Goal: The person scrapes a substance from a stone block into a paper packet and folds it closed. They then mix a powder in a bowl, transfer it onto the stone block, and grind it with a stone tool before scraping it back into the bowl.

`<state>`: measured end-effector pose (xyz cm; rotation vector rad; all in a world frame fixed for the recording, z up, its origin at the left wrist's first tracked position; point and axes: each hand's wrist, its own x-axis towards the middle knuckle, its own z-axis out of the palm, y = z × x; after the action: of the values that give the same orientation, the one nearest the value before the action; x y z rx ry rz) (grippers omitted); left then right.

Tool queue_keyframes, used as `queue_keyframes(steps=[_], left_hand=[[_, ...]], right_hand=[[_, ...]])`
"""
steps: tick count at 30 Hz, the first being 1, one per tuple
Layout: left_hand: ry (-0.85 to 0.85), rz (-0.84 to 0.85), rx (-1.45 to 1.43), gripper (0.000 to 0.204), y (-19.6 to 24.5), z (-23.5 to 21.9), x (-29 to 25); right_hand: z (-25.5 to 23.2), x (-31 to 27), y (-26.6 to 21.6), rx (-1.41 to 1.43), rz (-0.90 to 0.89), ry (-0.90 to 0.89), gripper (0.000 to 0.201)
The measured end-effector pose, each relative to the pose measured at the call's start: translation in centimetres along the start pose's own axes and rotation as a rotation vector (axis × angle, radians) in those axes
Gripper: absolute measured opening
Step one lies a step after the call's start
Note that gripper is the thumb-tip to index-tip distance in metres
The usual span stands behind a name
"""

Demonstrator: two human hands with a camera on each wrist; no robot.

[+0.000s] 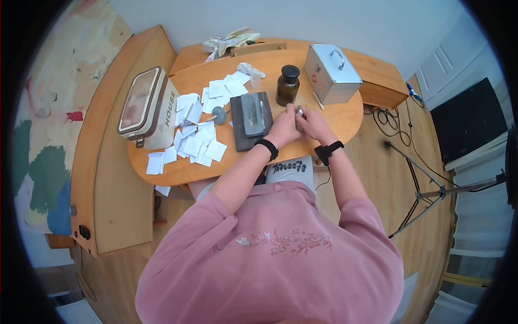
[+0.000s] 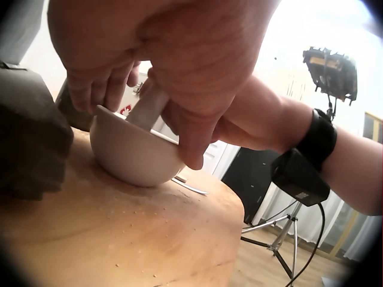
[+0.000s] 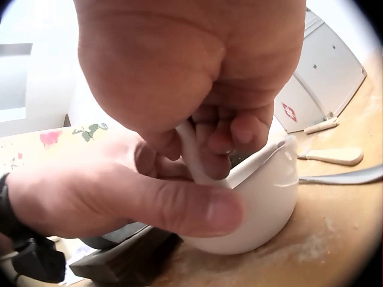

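Wooden worktop, rounded end, person at near edge (clock centre = spot being worked, 12 = straight away from person). HOUSE box: far out at 9. Metal case: at 1; both probably parked off to the sides to free working room. Dark slab: at 9, near, grey stone on top. Paper slips: also 9, scattered between box and slab, likely kept clear of the work. Brown bottle: 11 to 12, upright, capped, probably there for easy reach. Left hand: grip closed over the rim of the white mortar, thumb one side, fingers opposite, presumably so it can't slide. Right hand: grip curled round the pestle from above, likely for control. Mortar: clock centre, seems to rest on worktop; contents hidden. Pestle: slanted inside, lower end unseen. Pale-handled tool: 1 to 2, lying just beside the mortar, likely within easy right-hand reach.
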<state>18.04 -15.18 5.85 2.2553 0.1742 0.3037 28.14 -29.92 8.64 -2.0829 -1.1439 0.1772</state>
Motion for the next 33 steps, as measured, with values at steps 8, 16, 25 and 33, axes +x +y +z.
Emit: queue_keyframes(steps=[8, 16, 25, 33], left_hand=[[-0.004, -0.005, -0.014, 0.079, 0.9, -0.7, -0.3], [0.044, 0.060, -0.026, 0.072, 0.8, -0.5, -0.3], [0.067, 0.060, -0.035, 0.064, 0.5, 0.0, -0.2], [0.091, 0.055, -0.023, 0.064, 0.9, -0.2, -0.4]], right_hand=[[-0.1, -1.0, 0.5, -0.226, 0.054, 0.096, 0.030], [0.2, -0.1, 0.6, -0.011, 0.004, 0.087, 0.034], [0.9, -1.4, -1.6, -0.090, 0.039, 0.022, 0.029], [0.5, -1.3, -0.8, -0.339, 0.128, 0.119, 0.033]])
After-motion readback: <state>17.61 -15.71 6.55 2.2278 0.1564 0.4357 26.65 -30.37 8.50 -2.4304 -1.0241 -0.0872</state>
